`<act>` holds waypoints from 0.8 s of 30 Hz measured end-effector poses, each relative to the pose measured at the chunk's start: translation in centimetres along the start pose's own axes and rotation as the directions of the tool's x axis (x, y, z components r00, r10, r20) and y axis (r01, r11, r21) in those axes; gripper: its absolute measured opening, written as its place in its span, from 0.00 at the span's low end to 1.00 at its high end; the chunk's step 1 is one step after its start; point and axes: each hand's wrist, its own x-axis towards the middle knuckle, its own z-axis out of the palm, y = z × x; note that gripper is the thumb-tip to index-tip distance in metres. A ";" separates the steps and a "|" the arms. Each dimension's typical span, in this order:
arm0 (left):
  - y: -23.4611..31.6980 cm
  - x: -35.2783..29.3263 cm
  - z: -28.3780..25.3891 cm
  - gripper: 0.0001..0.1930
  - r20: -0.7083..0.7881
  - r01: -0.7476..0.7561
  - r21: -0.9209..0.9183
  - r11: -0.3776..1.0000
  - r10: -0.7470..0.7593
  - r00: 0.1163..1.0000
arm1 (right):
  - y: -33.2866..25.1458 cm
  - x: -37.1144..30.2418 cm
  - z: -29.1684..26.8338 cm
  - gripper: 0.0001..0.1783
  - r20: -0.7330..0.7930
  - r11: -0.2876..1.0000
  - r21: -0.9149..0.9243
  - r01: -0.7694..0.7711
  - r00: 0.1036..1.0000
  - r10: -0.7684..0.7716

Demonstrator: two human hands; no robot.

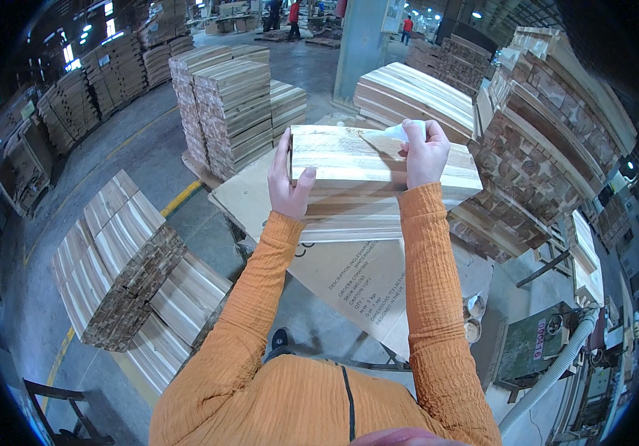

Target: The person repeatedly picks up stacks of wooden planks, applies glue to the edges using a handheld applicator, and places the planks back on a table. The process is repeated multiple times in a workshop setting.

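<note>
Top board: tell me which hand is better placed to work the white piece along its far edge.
Likely the right hand: it holds the white piece near the far edge of the top board, while the left hand holds the left end.

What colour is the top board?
Top board: pale cream with brown streaks; see head view.

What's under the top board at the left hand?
More stacked boards, with cardboard below. Their front sides show; the top board mostly hides their upper faces. Their underside can't be seen.
</note>
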 end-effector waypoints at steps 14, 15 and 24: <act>-1.1 0.9 0.2 0.36 -0.011 0.074 -0.035 0.997 -0.074 0.997 | 0.3 1.7 0.7 0.11 -0.071 0.971 0.239 -0.021 0.997 0.040; -1.2 1.0 0.2 0.36 -0.006 0.082 -0.036 0.996 -0.082 0.997 | 0.6 1.9 0.8 0.11 -0.065 0.965 0.262 -0.021 0.997 0.040; -1.6 1.2 0.4 0.36 -0.003 0.089 -0.056 0.994 -0.090 0.996 | 0.8 2.3 1.0 0.14 -0.046 0.981 0.194 -0.029 0.998 0.039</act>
